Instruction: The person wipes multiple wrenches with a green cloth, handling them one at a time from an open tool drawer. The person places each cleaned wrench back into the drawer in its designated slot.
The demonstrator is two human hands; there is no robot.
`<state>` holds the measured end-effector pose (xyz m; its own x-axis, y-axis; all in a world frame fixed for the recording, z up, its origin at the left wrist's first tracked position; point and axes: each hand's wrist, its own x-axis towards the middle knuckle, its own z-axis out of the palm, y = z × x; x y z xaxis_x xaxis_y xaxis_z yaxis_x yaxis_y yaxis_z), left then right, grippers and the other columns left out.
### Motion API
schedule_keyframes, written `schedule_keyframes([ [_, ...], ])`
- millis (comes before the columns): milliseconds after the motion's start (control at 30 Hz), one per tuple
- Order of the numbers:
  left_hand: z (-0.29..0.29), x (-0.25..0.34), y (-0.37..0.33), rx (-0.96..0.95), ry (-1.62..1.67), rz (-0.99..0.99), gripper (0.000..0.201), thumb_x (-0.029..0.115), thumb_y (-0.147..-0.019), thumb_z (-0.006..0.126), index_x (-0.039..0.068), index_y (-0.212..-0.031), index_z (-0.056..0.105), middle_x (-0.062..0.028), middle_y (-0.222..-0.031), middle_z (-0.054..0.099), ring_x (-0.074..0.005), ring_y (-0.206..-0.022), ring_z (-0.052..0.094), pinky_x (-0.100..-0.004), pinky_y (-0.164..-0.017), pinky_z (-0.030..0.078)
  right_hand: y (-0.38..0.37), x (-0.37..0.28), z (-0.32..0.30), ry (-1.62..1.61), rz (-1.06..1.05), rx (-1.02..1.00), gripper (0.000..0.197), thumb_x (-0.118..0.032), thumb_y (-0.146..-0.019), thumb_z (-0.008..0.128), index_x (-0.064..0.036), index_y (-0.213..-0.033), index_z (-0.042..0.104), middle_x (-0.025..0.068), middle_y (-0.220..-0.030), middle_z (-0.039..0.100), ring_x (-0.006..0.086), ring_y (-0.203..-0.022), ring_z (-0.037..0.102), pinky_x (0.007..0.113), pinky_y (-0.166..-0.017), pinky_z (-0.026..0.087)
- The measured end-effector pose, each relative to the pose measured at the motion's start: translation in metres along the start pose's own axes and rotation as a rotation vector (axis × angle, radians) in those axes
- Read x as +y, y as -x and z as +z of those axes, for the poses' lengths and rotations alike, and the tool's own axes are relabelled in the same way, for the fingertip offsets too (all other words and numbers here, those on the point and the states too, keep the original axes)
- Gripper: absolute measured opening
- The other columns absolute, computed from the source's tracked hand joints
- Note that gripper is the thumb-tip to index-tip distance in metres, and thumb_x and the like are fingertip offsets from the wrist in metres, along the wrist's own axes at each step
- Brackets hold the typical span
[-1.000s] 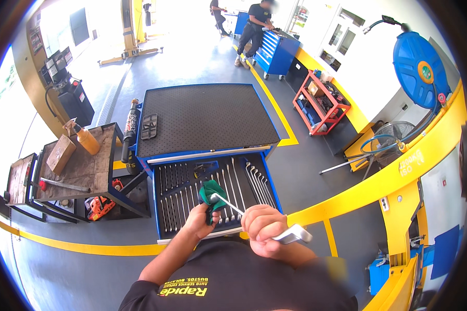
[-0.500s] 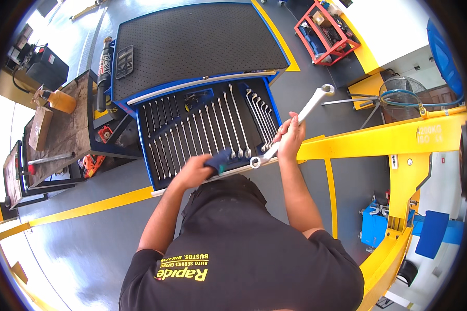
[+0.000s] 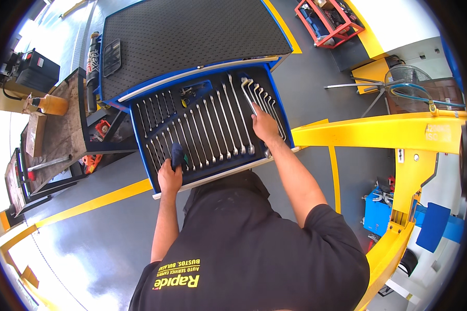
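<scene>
My right hand (image 3: 265, 126) is closed around a large double box-end wrench (image 3: 247, 89), which lies in the right part of the open drawer (image 3: 218, 178). Beside it sit several smaller offset wrenches of the same kind. A bunched dark blue cloth (image 3: 177, 155) is gripped in my left hand (image 3: 169, 179), over the lower ends of the combination wrenches (image 3: 213, 128) near the drawer's front left. These wrenches lie side by side in a dark tray, rising in length toward the right. Part of the big wrench is hidden under my right hand.
The blue cabinet has a black ribbed mat (image 3: 192, 36) on top, with a small dark tray (image 3: 112, 57) at its left. A wooden bench (image 3: 62, 124) stands left. A yellow lift arm (image 3: 373, 132) reaches in from the right. A red cart (image 3: 329, 23) is at the far right.
My right hand has lowered the large wrench from the air into the drawer's right side. My left hand has shifted left with the cloth.
</scene>
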<state>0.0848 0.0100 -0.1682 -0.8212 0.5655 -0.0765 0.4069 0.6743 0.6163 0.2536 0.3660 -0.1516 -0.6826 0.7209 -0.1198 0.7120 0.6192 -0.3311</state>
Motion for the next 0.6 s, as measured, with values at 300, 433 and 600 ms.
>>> schedule_keyframes([
  [300,0.006,-0.005,0.004,0.011,-0.041,0.024,0.023,0.019,-0.086,0.067,-0.001,-0.093,0.059,-0.025,-0.089,0.067,-0.0477,-0.087,0.064,-0.0537,-0.075,0.05,-0.023,-0.002,0.004,0.182,-0.017,0.016,0.048,-0.014,-0.097,0.053,-0.009,-0.145,0.05,0.0201,-0.12,0.061,0.0371,-0.099,0.068,0.047,-0.08,0.059],
  [433,0.006,-0.003,0.003,0.006,-0.057,0.026,0.022,0.018,-0.085,0.066,0.0,-0.095,0.059,-0.0242,-0.091,0.067,-0.0467,-0.087,0.065,-0.0541,-0.075,0.051,-0.031,0.003,0.007,0.27,-0.027,-0.015,0.051,-0.008,-0.093,0.054,-0.0049,-0.144,0.051,0.0206,-0.121,0.06,0.0362,-0.107,0.065,0.046,-0.083,0.059],
  [600,0.008,-0.007,0.003,0.02,-0.058,0.045,0.024,0.018,-0.084,0.067,-0.001,-0.098,0.06,-0.0241,-0.091,0.067,-0.0463,-0.088,0.065,-0.0536,-0.076,0.052,-0.016,0.01,0.005,0.183,-0.068,0.049,0.051,-0.009,-0.092,0.058,-0.008,-0.143,0.053,0.0186,-0.115,0.06,0.0362,-0.106,0.064,0.046,-0.083,0.058],
])
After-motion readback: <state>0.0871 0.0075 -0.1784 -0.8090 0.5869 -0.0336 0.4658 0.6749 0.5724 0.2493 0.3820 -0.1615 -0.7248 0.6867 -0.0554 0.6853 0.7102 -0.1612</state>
